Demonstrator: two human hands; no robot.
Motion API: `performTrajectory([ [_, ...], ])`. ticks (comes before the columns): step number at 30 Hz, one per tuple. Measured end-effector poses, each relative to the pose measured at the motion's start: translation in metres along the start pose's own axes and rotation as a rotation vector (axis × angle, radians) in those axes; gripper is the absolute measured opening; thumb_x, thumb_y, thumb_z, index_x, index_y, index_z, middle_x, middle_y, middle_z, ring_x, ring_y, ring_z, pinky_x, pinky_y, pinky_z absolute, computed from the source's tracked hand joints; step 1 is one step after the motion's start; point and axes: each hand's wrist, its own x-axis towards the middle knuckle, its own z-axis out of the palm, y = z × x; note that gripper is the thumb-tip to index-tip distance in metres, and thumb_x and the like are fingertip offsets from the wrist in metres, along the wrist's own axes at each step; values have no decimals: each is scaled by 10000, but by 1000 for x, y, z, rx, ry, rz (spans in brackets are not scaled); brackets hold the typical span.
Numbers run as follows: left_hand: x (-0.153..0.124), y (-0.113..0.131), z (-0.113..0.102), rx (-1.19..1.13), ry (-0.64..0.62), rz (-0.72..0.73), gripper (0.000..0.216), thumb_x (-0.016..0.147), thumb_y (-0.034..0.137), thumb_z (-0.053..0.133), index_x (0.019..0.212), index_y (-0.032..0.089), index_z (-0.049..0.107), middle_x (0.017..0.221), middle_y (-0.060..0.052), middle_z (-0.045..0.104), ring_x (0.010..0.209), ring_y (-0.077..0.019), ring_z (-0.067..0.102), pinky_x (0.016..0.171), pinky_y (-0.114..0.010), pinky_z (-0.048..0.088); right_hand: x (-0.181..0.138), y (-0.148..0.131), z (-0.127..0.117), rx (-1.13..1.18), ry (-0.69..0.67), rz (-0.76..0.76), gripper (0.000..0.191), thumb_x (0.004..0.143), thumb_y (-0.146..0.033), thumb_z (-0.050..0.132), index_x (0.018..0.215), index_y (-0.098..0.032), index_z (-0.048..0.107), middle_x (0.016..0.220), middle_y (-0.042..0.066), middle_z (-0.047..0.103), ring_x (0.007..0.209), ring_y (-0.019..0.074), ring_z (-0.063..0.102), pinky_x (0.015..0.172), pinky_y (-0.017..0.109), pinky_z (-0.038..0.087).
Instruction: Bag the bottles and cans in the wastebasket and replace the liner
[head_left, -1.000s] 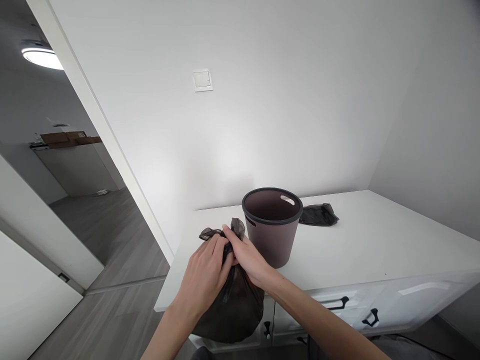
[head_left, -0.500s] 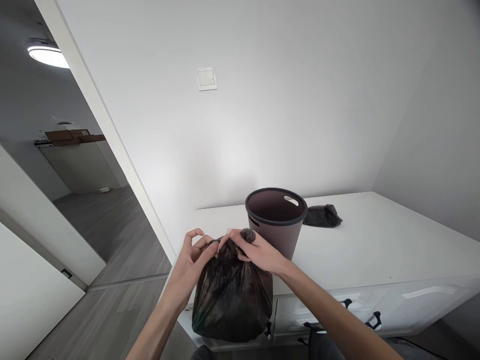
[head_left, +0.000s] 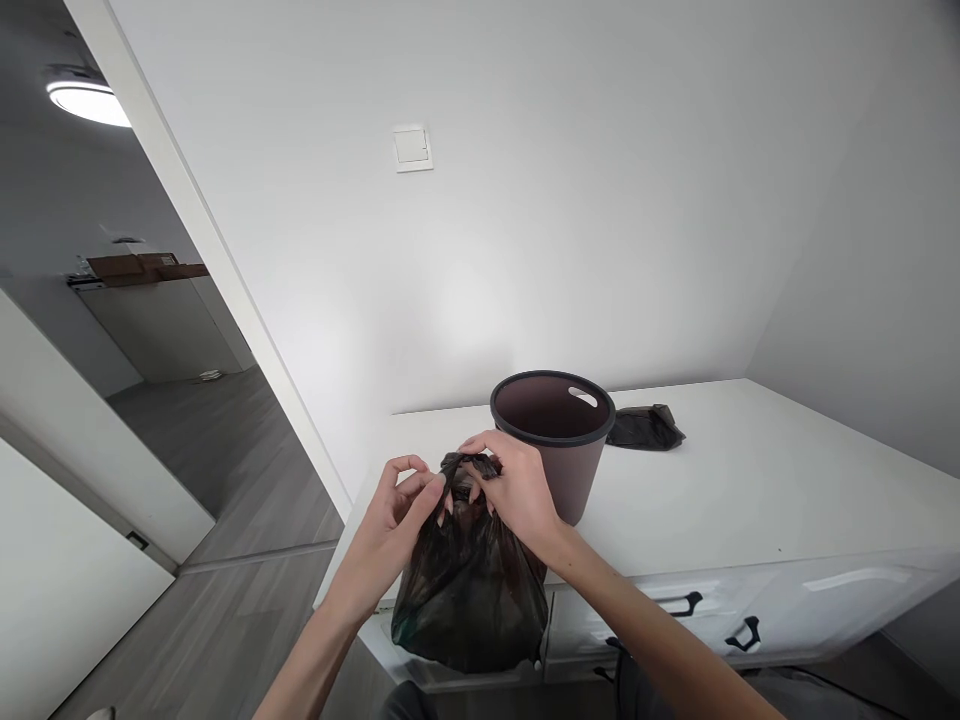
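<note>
A full black garbage bag [head_left: 472, 610] hangs by its gathered neck in front of the cabinet's front edge. My left hand [head_left: 401, 515] pinches the left side of the neck between thumb and fingers. On the other side, my right hand [head_left: 517, 490] is closed on the twisted top, its fingers passing through a loop of the plastic. Just behind the right hand stands an upright brown trash can [head_left: 577, 470] with a dark rim and a cut-out handle. No liner shows in the visible part of its inside.
A folded black bag [head_left: 645, 428] lies right of the can on the white cabinet top [head_left: 735, 470]. Drawers with black handles [head_left: 744, 634] face me below. A light switch [head_left: 412, 148] is on the wall, and a doorway opens at left.
My right hand has turned and shifted slightly, and the bag's top now forms an open loop around its fingers. The bag has risen a little. My left hand keeps its pinch.
</note>
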Motion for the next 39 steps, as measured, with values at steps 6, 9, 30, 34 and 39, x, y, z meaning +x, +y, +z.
performTrajectory([
  [6,15,9,-1,-26,62,-52,412,900,633,659,1019,239,642,797,-2,660,799,-187,564,754,-280,413,9,2,4,-150,163,-282,104,952,-157,621,962,-233,692,1015,60,679,920,198,690,778,306,565],
  [9,30,10,-4,-72,20,-121,485,846,688,682,882,204,693,793,-25,653,768,-187,537,700,-279,389,11,4,6,-170,164,-313,142,948,-134,626,990,-241,709,1023,52,645,899,186,673,754,294,563],
  [30,48,-6,-1,-401,184,-238,551,715,539,911,1168,239,819,991,-62,758,829,-151,644,709,-222,517,-1,4,-3,-426,235,-566,89,1017,-176,631,944,-221,656,1122,80,736,936,204,662,811,358,482],
  [34,47,-12,-6,-392,207,-207,501,731,525,906,1134,237,831,1211,-89,767,1106,-218,679,870,-239,545,-10,4,-7,-471,253,-558,83,1007,-195,663,933,-230,680,1079,68,739,904,202,644,777,365,455],
  [39,46,-18,-6,-395,257,-147,483,728,529,906,1073,199,837,1278,-100,754,1213,-246,655,950,-256,541,-23,6,-8,-444,254,-532,98,1012,-171,649,943,-227,692,888,35,730,829,186,640,744,345,457],
])
